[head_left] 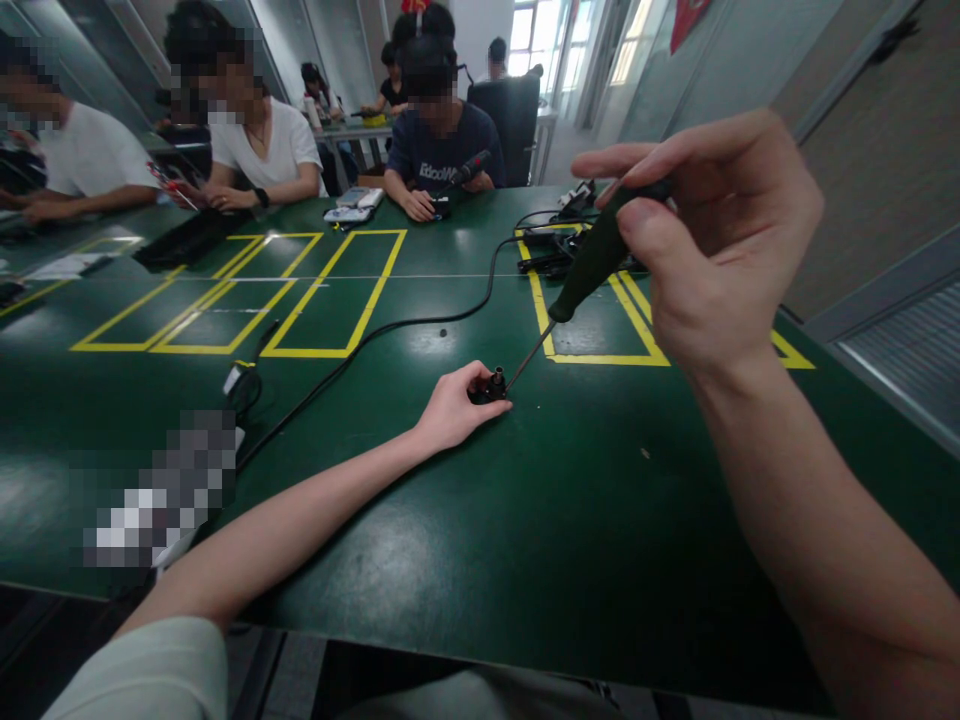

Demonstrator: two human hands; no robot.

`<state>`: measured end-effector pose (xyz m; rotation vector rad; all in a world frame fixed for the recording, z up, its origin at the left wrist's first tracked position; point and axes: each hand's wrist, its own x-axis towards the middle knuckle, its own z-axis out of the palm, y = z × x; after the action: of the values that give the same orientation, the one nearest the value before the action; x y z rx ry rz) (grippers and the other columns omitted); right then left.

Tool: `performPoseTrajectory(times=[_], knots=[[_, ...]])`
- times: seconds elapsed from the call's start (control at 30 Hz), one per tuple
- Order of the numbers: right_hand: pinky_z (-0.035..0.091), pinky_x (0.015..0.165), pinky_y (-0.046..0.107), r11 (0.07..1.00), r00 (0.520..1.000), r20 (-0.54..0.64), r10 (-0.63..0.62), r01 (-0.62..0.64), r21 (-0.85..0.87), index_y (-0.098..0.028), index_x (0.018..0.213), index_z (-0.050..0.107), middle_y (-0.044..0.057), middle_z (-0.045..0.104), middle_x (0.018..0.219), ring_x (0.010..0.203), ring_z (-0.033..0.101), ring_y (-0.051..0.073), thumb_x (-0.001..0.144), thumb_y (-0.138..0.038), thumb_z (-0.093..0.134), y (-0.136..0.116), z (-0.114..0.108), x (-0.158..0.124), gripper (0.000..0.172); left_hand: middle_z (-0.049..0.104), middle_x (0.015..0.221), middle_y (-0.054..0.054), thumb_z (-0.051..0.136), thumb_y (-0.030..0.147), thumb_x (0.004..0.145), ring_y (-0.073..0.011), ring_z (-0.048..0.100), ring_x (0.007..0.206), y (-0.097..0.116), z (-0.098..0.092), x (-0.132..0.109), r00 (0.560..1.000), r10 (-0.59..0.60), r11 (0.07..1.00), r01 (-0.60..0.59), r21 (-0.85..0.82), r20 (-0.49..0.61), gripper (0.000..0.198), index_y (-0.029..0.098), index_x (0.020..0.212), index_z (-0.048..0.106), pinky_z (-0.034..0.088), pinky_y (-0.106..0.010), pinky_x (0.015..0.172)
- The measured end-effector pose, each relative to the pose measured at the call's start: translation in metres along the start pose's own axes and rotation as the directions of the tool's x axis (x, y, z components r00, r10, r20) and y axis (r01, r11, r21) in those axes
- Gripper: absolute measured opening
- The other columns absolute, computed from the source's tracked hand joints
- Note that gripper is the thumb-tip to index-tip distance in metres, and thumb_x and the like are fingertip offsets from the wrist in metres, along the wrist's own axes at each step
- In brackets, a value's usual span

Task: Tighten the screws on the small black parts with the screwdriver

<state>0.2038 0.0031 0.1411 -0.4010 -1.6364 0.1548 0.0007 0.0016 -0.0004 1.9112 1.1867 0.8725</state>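
My left hand (pixel 452 410) rests on the green table, its thumb and fingers closed around a small black part (pixel 496 384) with a metal-tipped stub pointing up. What kind of part it is, I cannot make out. High on the right, my right hand (pixel 724 215) grips the dark green handle of a screwdriver (pixel 592 258), fingers near the handle's top end. The screwdriver slants down to the left. Its thin shaft ends right beside the small black part; whether the tip sits in a screw is too small to tell.
A black cable (pixel 390 326) curves across the green table (pixel 480 560). Black cords and parts (pixel 551 250) lie at the far right among yellow tape outlines (pixel 341 352). A blurred object (pixel 169 490) lies at left, near a coiled cable (pixel 244 382). People (pixel 442 140) sit opposite.
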Motion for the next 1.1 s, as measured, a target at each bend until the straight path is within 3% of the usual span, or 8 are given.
performPoseTrajectory(times=[0.2, 0.33, 0.53, 0.67, 0.77, 0.87, 1.0, 1.1], knots=[[0.07, 0.086, 0.031, 0.997, 1.0, 0.003, -0.006, 0.005, 0.079, -0.029, 0.106, 0.069, -0.006, 0.078, 0.114, 0.116, 0.074, 0.017, 0.091, -0.035, 0.077, 0.004, -0.001, 0.0, 0.018, 0.069, 0.084, 0.001, 0.084, 0.031, 0.075, -0.0175, 0.061, 0.079, 0.0, 0.0, -0.001, 1.0, 0.0, 1.0, 0.0, 0.001, 0.005, 0.027, 0.019, 0.085, 0.062, 0.048, -0.031, 0.077], [0.071, 0.084, 0.032, 0.99, 0.999, -0.001, -0.045, 0.045, 0.135, -0.025, 0.102, 0.071, -0.008, 0.079, 0.109, 0.108, 0.076, 0.014, 0.09, -0.025, 0.077, 0.005, -0.004, 0.0, 0.013, 0.067, 0.083, 0.001, 0.084, 0.032, 0.076, -0.0175, 0.06, 0.079, -0.001, 0.001, -0.001, 1.0, 0.005, 1.0, -0.005, 0.002, 0.012, 0.028, 0.02, 0.085, 0.061, 0.046, -0.03, 0.075], [0.068, 0.08, 0.022, 0.997, 0.998, -0.037, -0.06, 0.061, 0.046, -0.025, 0.096, 0.07, -0.01, 0.076, 0.107, 0.103, 0.074, 0.008, 0.082, -0.014, 0.081, 0.005, -0.004, 0.0, 0.021, 0.068, 0.083, 0.001, 0.084, 0.032, 0.075, -0.0178, 0.06, 0.079, -0.001, 0.001, -0.001, 1.0, -0.003, 1.0, 0.003, -0.002, 0.007, 0.028, 0.02, 0.084, 0.06, 0.046, -0.03, 0.075], [0.065, 0.087, 0.023, 0.995, 0.993, -0.063, -0.097, 0.095, -0.028, -0.027, 0.098, 0.074, -0.009, 0.071, 0.101, 0.096, 0.07, 0.006, 0.083, -0.019, 0.081, 0.004, -0.004, 0.0, 0.017, 0.069, 0.086, 0.0, 0.084, 0.031, 0.075, -0.0182, 0.061, 0.08, 0.0, 0.0, -0.001, 1.0, 0.005, 1.0, -0.004, -0.006, 0.004, 0.027, 0.02, 0.085, 0.061, 0.047, -0.031, 0.077], [0.068, 0.09, 0.032, 1.0, 0.999, -0.053, -0.01, 0.009, -0.023, -0.03, 0.106, 0.076, -0.006, 0.073, 0.103, 0.097, 0.073, 0.011, 0.09, -0.024, 0.075, 0.003, -0.004, -0.002, 0.017, 0.069, 0.086, 0.0, 0.084, 0.032, 0.076, -0.0185, 0.061, 0.081, 0.0, 0.0, -0.002, 1.0, 0.008, 1.0, -0.008, -0.002, 0.007, 0.027, 0.02, 0.085, 0.061, 0.047, -0.031, 0.077], [0.067, 0.089, 0.03, 1.0, 1.0, -0.025, 0.002, -0.002, 0.012, -0.032, 0.114, 0.076, -0.006, 0.077, 0.104, 0.096, 0.075, 0.011, 0.093, -0.029, 0.072, 0.006, -0.005, -0.003, 0.021, 0.069, 0.084, 0.0, 0.083, 0.034, 0.076, -0.0185, 0.061, 0.079, -0.001, 0.0, -0.001, 1.0, 0.008, 1.0, -0.008, -0.004, 0.01, 0.028, 0.02, 0.085, 0.061, 0.048, -0.032, 0.077], [0.064, 0.088, 0.027, 0.999, 0.999, -0.024, -0.042, 0.041, -0.01, -0.031, 0.107, 0.08, -0.006, 0.079, 0.1, 0.097, 0.074, 0.011, 0.092, -0.036, 0.074, 0.009, -0.009, -0.002, 0.017, 0.069, 0.085, 0.0, 0.084, 0.034, 0.076, -0.0185, 0.061, 0.08, -0.001, 0.0, -0.001, 1.0, 0.012, 1.0, -0.012, 0.0, 0.009, 0.028, 0.02, 0.084, 0.061, 0.048, -0.032, 0.077], [0.065, 0.082, 0.024, 0.999, 0.999, -0.038, -0.009, 0.007, -0.036, -0.031, 0.102, 0.081, -0.007, 0.079, 0.097, 0.098, 0.074, 0.01, 0.088, -0.027, 0.078, 0.004, -0.011, -0.001, 0.015, 0.07, 0.086, 0.0, 0.083, 0.033, 0.076, -0.0184, 0.061, 0.08, -0.001, 0.0, -0.001, 1.0, 0.012, 1.0, -0.012, 0.007, 0.008, 0.027, 0.02, 0.084, 0.061, 0.048, -0.032, 0.078]])
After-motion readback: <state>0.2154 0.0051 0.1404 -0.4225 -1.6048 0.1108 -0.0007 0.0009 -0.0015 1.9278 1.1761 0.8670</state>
